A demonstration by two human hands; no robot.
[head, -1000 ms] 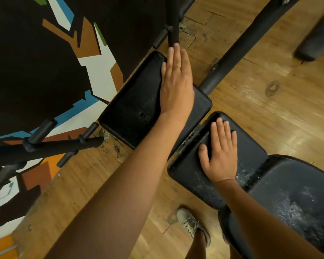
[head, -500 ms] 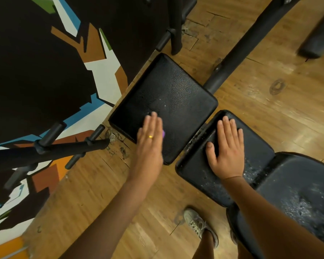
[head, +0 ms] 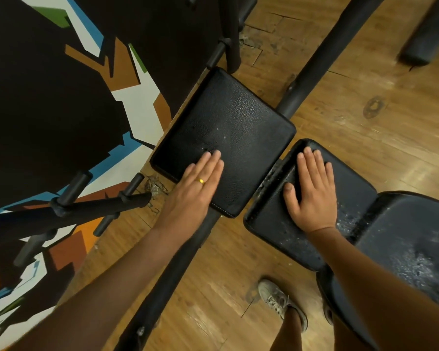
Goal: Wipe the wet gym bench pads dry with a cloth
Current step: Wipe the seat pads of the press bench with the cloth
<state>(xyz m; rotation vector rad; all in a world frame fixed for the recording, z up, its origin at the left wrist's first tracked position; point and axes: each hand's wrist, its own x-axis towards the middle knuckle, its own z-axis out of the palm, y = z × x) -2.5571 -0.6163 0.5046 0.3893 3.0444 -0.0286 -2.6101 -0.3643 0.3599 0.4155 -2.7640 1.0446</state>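
The square black leather pad (head: 238, 117) is pressed by the flat left hand (head: 193, 191), likely for wiping; wet neighbouring pad (head: 271, 224) is steadied by flat right hand (head: 312, 198)

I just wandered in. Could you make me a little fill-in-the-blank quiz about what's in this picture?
1. The left hand wears a ____ ring.
2. The right hand lies ____ on the middle pad.
3. The floor is made of ____.
Missing words: gold; flat; wood.
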